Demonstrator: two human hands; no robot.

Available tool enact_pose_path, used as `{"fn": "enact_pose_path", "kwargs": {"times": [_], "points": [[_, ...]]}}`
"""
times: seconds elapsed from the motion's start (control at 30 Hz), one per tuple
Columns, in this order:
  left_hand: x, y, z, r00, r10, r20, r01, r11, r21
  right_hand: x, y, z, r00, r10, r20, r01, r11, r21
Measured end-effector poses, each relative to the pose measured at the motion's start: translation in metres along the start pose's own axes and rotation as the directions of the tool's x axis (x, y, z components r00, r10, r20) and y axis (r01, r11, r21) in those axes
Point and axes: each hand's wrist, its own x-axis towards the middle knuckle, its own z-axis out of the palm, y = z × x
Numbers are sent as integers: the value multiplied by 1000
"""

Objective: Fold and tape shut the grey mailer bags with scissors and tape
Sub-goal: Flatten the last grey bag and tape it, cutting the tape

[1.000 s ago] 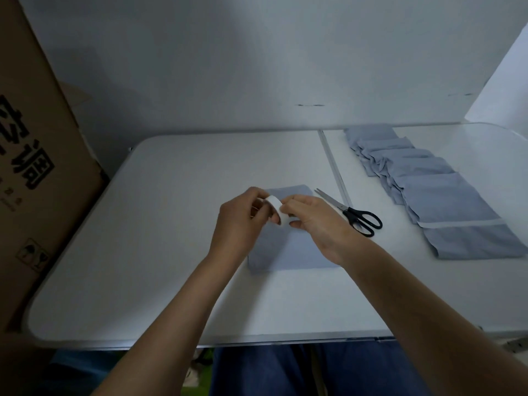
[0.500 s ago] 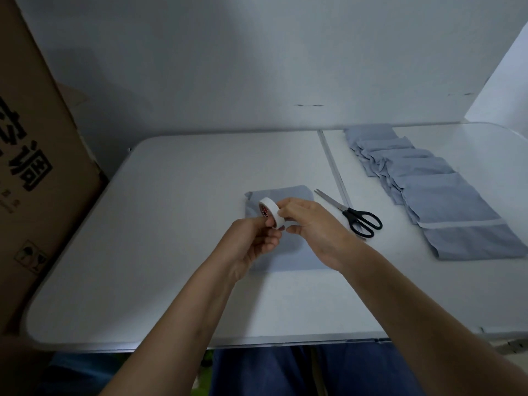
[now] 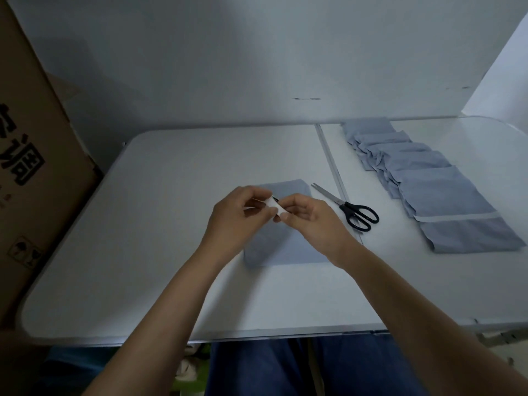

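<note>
A small white tape roll [image 3: 273, 206] sits between both hands, just above a grey mailer bag [image 3: 281, 247] lying flat on the table. My left hand [image 3: 238, 221] grips the roll from the left with curled fingers. My right hand [image 3: 310, 221] pinches the roll's right side, thumb and fingertips on the tape. Most of the roll is hidden by my fingers. Black-handled scissors [image 3: 351, 211] lie shut on the table right of the bag, apart from both hands.
A row of several overlapping grey mailer bags [image 3: 423, 178] runs along the right half of the white folding table [image 3: 143, 224]. A big cardboard box [image 3: 31, 172] stands at the left edge. A white wall backs the table.
My left hand rose from under the roll back to gripping it from the left. The roll turned, so its open ring no longer faces me. The bag and scissors stayed put.
</note>
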Motion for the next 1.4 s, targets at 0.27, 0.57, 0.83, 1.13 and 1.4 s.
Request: {"fn": "enact_pose_path", "kwargs": {"times": [0.27,0.57,0.83,1.13,1.4], "points": [[8,-7,-11,984,-45,174,50,998,-26,1,3,-10,1000,-3,20,5,991,-135],[4,-3,11,999,21,-28,-17,990,138,5,9,-2,996,-20,-88,0,975,-224],[3,-5,30,981,143,-130,-94,942,322,6,12,4,980,-34,-195,1,986,-167],[-2,-6,43,966,97,-238,-45,975,218,9,11,7,965,-38,-260,-10,984,-179],[1,-7,49,961,114,-250,-67,980,187,10,12,2,966,-13,-259,-17,993,-115]]}}
